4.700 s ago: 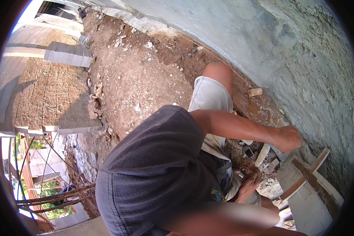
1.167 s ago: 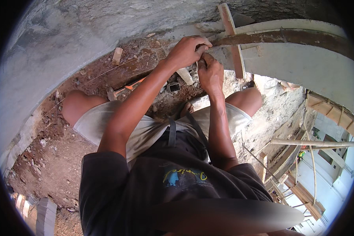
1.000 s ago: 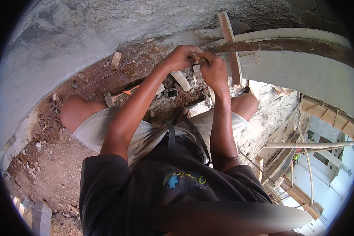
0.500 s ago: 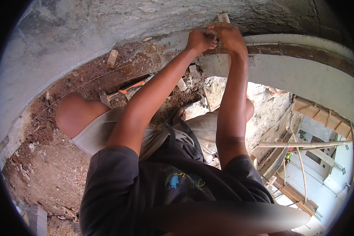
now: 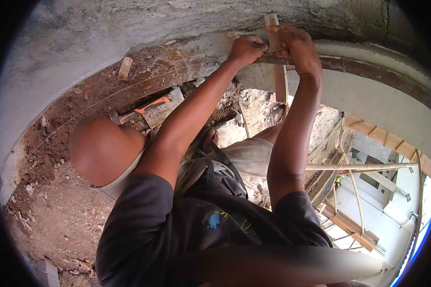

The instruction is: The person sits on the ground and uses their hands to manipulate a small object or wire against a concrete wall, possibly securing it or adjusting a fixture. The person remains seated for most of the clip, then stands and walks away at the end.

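Note:
My left hand [image 5: 248,50] is closed in a pinch at the top edge of the curved board; what its fingers hold is too small to make out. Just right of it, a short upright wooden piece [image 5: 273,36] stands against the rough wall. My right hand [image 5: 298,48] is beside that piece, its index finger reaching to the wood and the other fingers bent inward. Whatever lies between the right fingers is hidden. A thin string [image 5: 98,104] runs over the soil from the lower left toward my left hand.
An orange-and-black handled tool [image 5: 146,107] lies by a grey flat piece [image 5: 165,109] left of my left forearm. A small wood block [image 5: 125,69] rests on the soil. The rough wall [image 5: 177,21] rises ahead. Bamboo poles [image 5: 359,167] cross an opening at the right.
My right hand has moved right, away from my left, uncovering more of the upright wooden piece. My left hand stays at nearly the same place. The view has shifted slightly.

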Available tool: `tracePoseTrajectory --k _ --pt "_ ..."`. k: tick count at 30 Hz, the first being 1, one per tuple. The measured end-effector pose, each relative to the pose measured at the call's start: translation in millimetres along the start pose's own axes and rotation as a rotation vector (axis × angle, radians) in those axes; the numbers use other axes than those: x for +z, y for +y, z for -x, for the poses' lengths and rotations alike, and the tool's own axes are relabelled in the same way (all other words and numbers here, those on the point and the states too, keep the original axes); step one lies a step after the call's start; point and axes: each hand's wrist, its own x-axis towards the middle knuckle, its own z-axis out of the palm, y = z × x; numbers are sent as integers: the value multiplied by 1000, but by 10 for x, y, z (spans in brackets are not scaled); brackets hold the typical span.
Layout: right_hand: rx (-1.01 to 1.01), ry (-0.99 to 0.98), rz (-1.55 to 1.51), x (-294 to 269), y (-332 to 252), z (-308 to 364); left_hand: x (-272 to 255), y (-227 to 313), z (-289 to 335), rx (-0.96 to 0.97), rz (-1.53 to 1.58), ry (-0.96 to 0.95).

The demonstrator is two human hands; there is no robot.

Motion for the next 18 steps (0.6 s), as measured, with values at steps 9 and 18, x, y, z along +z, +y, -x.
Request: tracePoseTrajectory --k 9,18 --pt "-107 40 153 769 239 1163 -347 220 355 -94 33 -409" --pt "-35 -16 -40 1355 764 1712 -878 730 995 -530 -44 -571"
